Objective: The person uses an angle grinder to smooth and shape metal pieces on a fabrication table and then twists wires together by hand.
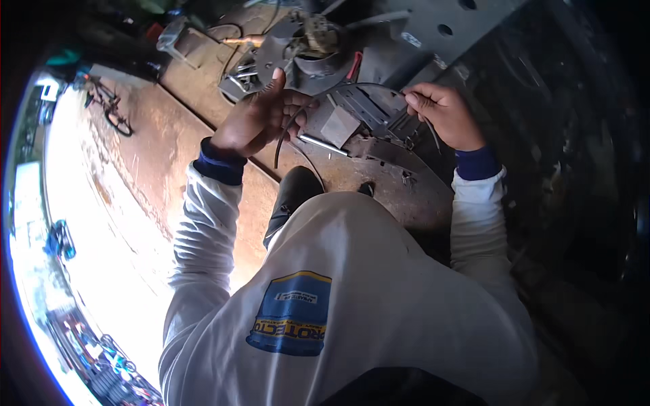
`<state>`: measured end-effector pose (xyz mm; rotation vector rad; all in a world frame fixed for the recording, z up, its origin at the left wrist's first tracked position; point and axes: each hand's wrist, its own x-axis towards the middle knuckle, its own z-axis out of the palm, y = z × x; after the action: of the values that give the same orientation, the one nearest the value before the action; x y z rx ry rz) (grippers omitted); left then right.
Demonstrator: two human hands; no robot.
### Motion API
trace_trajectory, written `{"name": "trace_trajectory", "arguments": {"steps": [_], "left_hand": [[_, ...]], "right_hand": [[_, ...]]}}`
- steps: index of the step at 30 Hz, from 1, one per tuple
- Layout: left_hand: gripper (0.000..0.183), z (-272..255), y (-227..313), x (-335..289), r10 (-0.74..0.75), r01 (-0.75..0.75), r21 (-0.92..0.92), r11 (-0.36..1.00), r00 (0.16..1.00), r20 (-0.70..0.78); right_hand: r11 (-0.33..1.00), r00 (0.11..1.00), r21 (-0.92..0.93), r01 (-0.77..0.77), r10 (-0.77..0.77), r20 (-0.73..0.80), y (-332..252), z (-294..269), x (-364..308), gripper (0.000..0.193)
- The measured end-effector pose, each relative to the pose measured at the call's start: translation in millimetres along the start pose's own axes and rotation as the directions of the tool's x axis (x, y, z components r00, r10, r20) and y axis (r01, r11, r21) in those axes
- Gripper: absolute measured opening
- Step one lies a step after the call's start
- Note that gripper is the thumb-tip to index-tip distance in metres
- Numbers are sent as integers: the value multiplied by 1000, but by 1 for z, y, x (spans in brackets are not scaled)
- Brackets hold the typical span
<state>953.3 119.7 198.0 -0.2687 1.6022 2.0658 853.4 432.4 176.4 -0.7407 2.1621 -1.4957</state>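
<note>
A thin, dark, bendy strip (352,84), like a length of cable or narrow hose, arches between my hands. My right hand (447,115) pinches it between thumb and fingers, and a short end hangs below that grip. My left hand (261,118) has its thumb raised and its fingers apart. The strip passes across those fingers without a closed grip, and its other end hangs beneath them. Below the arch lie a grey-brown flat piece (340,128), a shiny metal tube (323,145) and a dark slotted metal part (379,108).
Beyond my hands stands a greasy mechanical assembly (315,37), with a red-handled tool (355,66) nearby. A large grey metal panel (460,27) fills the upper right. My dark shoe (298,189) is on the dirty floor. Farther left, a bicycle (112,108) stands by a bright doorway.
</note>
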Motion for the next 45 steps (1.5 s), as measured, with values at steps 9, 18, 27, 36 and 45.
{"name": "trace_trajectory", "arguments": {"steps": [9, 18, 27, 36, 45], "left_hand": [[36, -106, -28, -94, 198, -189, 118, 975, 978, -71], [31, -275, -52, -193, 300, -310, -17, 951, 931, -209], [28, -388, -49, -275, 235, -286, -85, 955, 897, -374], [31, -475, -53, -258, 175, -97, 183, 978, 864, -472], [26, -623, -20, -150, 306, -18, 548, 836, 844, -440]], "right_hand": [[961, 964, 275, 15, -87, 252, -31, 100, 81, 24], [961, 912, 264, 79, -176, 369, -90, 270, 185, 25], [961, 856, 273, -36, -111, 505, -153, 396, 269, 28], [990, 790, 133, -51, -41, 612, -111, 469, 362, 28], [997, 843, -2, -77, 67, 534, -46, 517, 505, 26]]}}
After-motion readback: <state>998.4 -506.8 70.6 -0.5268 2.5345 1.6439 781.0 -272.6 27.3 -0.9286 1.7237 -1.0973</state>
